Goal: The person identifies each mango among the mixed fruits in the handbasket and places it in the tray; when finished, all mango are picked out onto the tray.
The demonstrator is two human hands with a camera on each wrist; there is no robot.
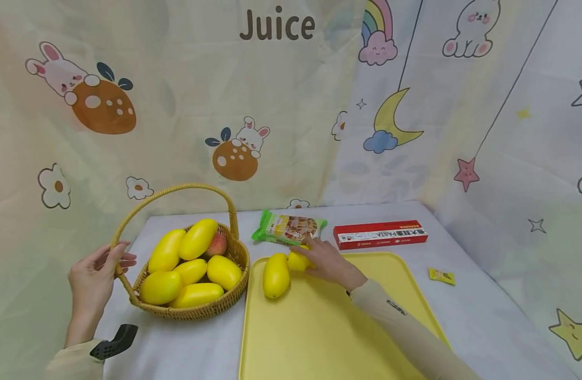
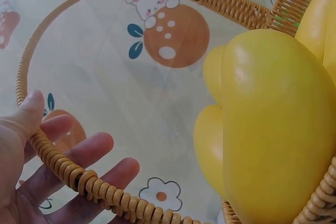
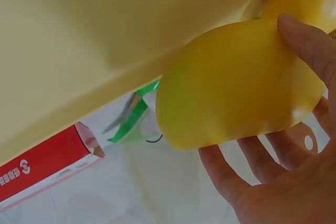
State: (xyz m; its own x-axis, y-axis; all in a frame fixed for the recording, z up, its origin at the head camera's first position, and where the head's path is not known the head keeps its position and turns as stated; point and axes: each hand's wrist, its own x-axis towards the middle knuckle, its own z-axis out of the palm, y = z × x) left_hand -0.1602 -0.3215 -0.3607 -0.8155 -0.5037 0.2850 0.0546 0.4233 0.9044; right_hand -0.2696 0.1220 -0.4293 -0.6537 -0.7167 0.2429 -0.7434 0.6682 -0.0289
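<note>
right fingers (image 3: 223,174) grip a mango (image 3: 231,87), long axis crossing that wrist's view.

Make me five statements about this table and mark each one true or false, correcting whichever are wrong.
1. The left hand holds the handle of the basket. True.
2. A reddish fruit lies in the basket among yellow mangoes. True.
3. The right hand holds a pasta box. False: it holds a mango.
4. The red box lies right of the green-edged packet in the head view. True.
5. The small yellow sachet lies on the tray. False: it lies on the table, right of the tray.
</note>
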